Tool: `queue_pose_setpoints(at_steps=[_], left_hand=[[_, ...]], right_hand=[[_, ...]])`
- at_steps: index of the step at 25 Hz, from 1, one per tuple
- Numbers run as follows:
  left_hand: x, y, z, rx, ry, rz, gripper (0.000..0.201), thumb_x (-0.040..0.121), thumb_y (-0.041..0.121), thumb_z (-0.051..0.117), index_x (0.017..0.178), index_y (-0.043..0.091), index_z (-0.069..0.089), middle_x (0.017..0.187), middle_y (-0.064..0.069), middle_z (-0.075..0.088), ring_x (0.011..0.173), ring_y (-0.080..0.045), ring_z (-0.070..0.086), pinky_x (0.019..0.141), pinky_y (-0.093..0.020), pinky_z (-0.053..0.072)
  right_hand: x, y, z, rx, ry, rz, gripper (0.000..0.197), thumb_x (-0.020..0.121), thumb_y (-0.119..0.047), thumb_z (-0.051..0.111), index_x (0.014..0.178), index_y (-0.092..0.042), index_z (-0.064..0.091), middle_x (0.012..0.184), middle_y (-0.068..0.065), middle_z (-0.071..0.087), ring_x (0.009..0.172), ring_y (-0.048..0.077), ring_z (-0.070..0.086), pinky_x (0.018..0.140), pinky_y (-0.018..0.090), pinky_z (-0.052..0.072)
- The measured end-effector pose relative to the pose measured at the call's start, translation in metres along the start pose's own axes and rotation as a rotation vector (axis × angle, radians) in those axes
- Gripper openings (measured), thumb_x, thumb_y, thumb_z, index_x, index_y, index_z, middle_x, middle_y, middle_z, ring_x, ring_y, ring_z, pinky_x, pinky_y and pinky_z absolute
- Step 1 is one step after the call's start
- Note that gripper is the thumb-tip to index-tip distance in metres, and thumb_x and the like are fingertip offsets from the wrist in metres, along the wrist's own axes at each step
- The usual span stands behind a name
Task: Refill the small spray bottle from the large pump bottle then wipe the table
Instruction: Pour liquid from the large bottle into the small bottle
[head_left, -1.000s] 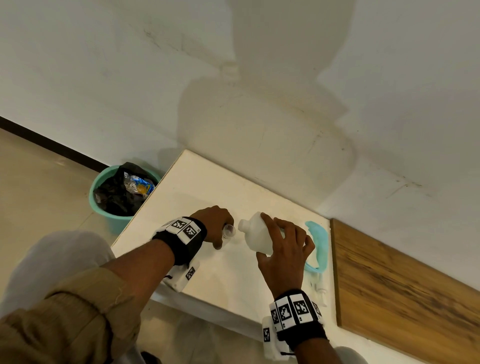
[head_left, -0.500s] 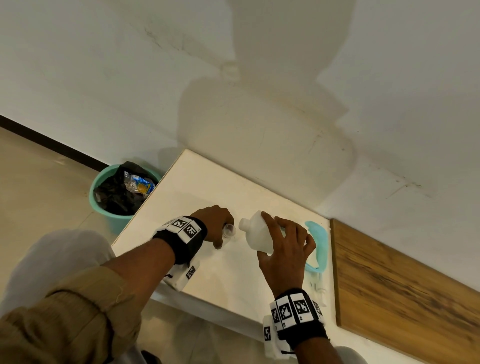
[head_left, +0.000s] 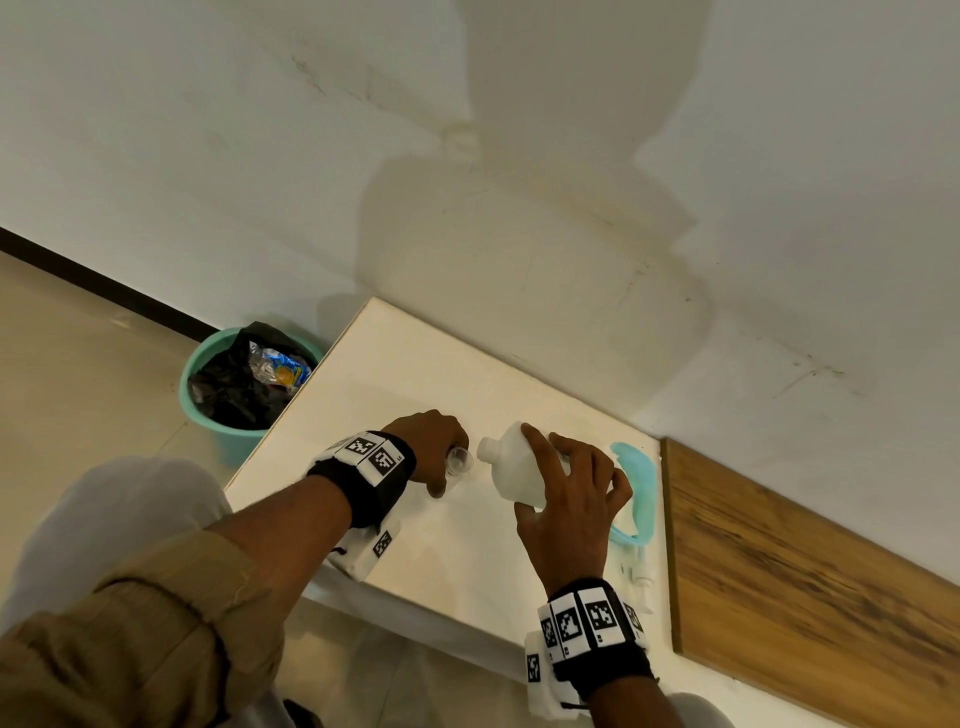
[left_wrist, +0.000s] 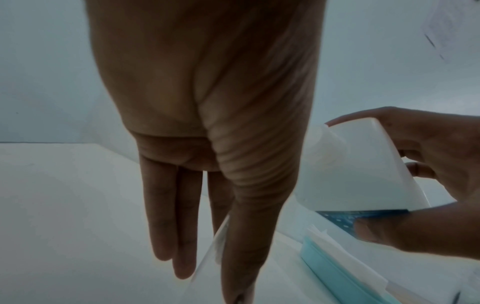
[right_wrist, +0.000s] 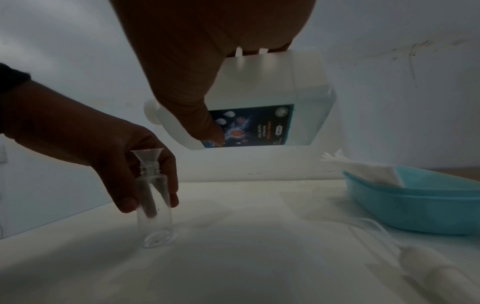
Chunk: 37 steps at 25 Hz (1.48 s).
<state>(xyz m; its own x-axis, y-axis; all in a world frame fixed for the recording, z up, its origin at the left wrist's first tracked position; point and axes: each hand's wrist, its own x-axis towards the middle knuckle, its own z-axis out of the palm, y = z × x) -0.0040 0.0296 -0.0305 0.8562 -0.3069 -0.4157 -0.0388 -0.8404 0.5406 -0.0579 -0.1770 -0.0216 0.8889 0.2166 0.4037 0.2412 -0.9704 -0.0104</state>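
On the white table stands the small clear spray bottle with a clear funnel in its neck. My left hand grips it from the left, thumb and fingers around its body. My right hand holds the large white bottle in the air, tilted almost on its side. Its open neck points left, just above and right of the funnel. No liquid stream shows. The bottle's blue label faces down. The small bottle looks empty.
A turquoise tray with white tissues sits right of the bottles. The removed white pump head and tube lie in front of it. A wooden board adjoins the table's right side. A turquoise bin stands on the floor left.
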Motion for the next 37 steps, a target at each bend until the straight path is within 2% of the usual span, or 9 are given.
queue_pose_setpoints(at_steps=[8, 37], left_hand=[[-0.0023, 0.0007, -0.0012, 0.003, 0.001, -0.015, 0.059, 0.068, 0.016, 0.083, 0.122, 0.022, 0.06, 0.119, -0.001, 0.061, 0.107, -0.023, 0.061, 0.087, -0.033, 0.05], [-0.0047, 0.0034, -0.0033, 0.011, -0.003, -0.015, 0.056, 0.068, 0.016, 0.084, 0.119, 0.021, 0.062, 0.117, -0.001, 0.063, 0.104, -0.023, 0.062, 0.082, -0.032, 0.049]], right_hand=[[0.0025, 0.0012, -0.0001, -0.01, -0.008, -0.001, 0.089, 0.056, -0.029, 0.088, 0.135, -0.038, 0.046, 0.128, -0.003, 0.05, 0.121, 0.024, 0.043, 0.104, 0.049, 0.031], [0.0058, -0.001, -0.0044, 0.002, 0.022, -0.019, 0.086, 0.056, -0.028, 0.088, 0.133, -0.035, 0.051, 0.128, -0.002, 0.051, 0.121, 0.025, 0.043, 0.105, 0.051, 0.029]])
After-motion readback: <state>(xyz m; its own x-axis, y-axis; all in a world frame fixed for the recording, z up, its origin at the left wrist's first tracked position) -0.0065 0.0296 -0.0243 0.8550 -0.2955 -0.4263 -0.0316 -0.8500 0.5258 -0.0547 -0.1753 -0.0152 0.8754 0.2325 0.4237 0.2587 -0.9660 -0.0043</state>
